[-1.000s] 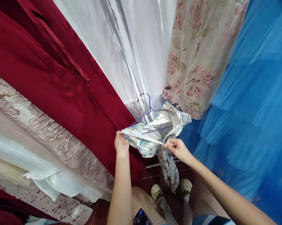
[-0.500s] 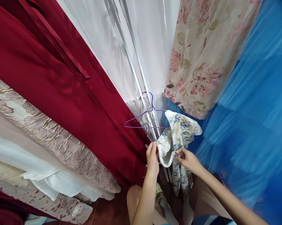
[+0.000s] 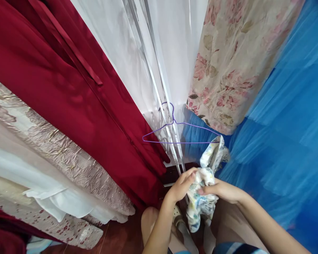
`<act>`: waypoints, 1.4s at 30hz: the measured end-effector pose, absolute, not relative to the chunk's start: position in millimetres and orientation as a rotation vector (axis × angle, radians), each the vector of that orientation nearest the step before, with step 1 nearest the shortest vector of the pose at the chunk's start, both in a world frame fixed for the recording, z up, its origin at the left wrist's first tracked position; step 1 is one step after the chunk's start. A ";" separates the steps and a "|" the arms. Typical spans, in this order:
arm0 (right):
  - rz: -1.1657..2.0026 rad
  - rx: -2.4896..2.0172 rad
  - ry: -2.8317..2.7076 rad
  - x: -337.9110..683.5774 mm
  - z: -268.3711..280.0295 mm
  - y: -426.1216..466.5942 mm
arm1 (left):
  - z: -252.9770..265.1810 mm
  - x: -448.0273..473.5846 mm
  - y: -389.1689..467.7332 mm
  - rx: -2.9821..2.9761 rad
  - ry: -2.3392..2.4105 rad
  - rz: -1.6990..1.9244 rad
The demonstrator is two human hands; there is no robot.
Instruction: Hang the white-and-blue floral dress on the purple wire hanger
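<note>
A white garment (image 3: 202, 204) with a blue and yellow floral print is bunched between my two hands. My left hand (image 3: 184, 185) grips its left side, fingers curled into the cloth. On the other side my right hand (image 3: 219, 190) is closed on the fabric, its thumb pressed across the front. A narrow part of the garment reaches up to the right end of a purple hanger (image 3: 173, 121), where it still touches the wire. The rest of the hanger is bare, and its hook is up at the metal poles.
Pale metal poles (image 3: 157, 74) run down the middle. Long red cloth (image 3: 95, 116) and a textured pink dress (image 3: 77, 162) hang to the left. A floral dress (image 3: 225, 74) and blue tulle (image 3: 272, 141) hang to the right. Below are my legs and the reddish floor (image 3: 116, 234).
The garment has slid outward to the hanger's right end and dropped lower, baring the hanger's right arm. Both my hands have moved down and right, gathering the cloth into a bunch.
</note>
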State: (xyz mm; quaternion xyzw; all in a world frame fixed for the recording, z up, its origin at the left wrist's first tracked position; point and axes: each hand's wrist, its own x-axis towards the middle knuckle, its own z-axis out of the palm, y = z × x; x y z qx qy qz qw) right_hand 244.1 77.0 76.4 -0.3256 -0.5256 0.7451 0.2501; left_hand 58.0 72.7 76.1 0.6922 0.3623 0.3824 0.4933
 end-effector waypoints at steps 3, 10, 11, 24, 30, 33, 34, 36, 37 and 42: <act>2.050 -0.832 -1.496 268.0 89.0 79.9 | 54.0 45.6 62.0 1.687 0.899 0.753; 1.612 -0.975 -2.000 321.4 130.2 121.8 | 30.8 13.9 49.5 1.752 1.076 0.725; 1.550 -1.010 -2.003 328.1 134.8 133.2 | 32.0 8.5 50.4 1.776 1.115 0.776; 1.395 -0.892 -2.026 295.9 160.5 179.2 | 102.1 -126.9 75.9 2.316 1.980 0.629; 1.140 -0.851 -2.038 251.7 138.9 176.0 | 134.6 -161.7 136.3 2.171 2.387 0.671; 0.990 -0.917 -2.049 236.6 121.9 185.9 | 153.1 -144.2 159.8 2.015 2.219 1.077; 0.951 -0.941 -2.067 233.4 116.3 188.5 | 157.9 -134.2 164.4 1.985 2.095 1.229; 0.883 -0.992 -2.115 230.5 106.6 191.0 | 163.4 -111.1 169.0 1.947 1.845 1.450; 0.853 -1.017 -2.144 230.6 102.8 190.9 | 163.9 -99.4 169.4 1.936 1.751 1.497; 0.744 -1.085 -2.260 238.7 96.7 181.6 | 152.1 -58.5 162.3 1.894 1.586 1.471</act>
